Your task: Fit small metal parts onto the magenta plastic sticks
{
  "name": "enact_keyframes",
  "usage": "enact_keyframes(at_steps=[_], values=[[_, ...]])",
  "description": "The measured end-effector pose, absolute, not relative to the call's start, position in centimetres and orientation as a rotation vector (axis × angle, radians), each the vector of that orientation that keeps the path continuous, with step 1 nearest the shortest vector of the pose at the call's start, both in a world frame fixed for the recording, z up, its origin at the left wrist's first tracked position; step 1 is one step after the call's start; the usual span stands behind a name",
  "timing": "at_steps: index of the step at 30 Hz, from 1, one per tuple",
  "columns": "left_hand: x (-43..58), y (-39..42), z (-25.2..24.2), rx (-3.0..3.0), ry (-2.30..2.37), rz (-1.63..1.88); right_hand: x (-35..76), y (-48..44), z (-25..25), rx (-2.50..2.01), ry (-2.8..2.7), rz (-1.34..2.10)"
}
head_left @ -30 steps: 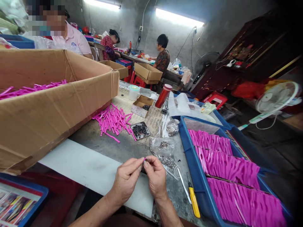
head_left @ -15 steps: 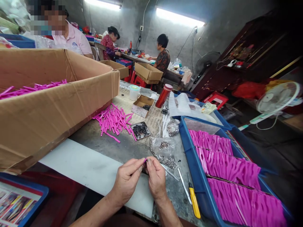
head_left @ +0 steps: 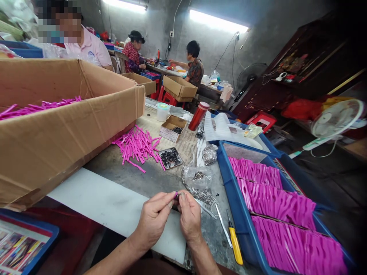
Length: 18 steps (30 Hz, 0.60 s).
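Note:
My left hand (head_left: pixel 153 215) and my right hand (head_left: pixel 189 215) meet fingertip to fingertip above the near edge of the bench. Pinched in my left hand is a magenta strip (head_left: pixel 176 194), of which only a short end shows. The fingers of my right hand are closed against that end; a tiny dark bit shows there, too small to name. Beyond my hands lie a loose pile of magenta strips (head_left: pixel 137 145) and a small tray (head_left: pixel 180 162) of small black parts. A white board (head_left: pixel 114 202) lies beneath my left hand.
A large cardboard box (head_left: pixel 71 133) stands left. To the right are a blue crate (head_left: pixel 241 214) packed with magenta strips, a yellow-handled screwdriver (head_left: pixel 235 246) and a bag of small metal parts (head_left: pixel 197 177). A red bottle (head_left: pixel 198 115) stands farther back. Several people sit beyond.
My hands stay in nearly the same place, with only a slight shift at the fingertips. In the background, a person at the far bench has stretched an arm forward.

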<state>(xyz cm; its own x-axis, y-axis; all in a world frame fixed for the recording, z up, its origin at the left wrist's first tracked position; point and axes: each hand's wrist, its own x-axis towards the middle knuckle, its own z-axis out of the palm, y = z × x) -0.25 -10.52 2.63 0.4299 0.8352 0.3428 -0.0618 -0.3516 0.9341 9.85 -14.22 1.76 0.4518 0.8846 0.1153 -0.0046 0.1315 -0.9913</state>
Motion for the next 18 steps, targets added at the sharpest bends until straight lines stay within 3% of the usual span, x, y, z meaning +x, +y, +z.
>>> enact_keyframes(at_steps=[18], values=[[-0.25, -10.7, 2.98, 1.658, 0.683, 1.089, 9.97, -14.19, 1.88, -1.279, -0.863, 0.793]])
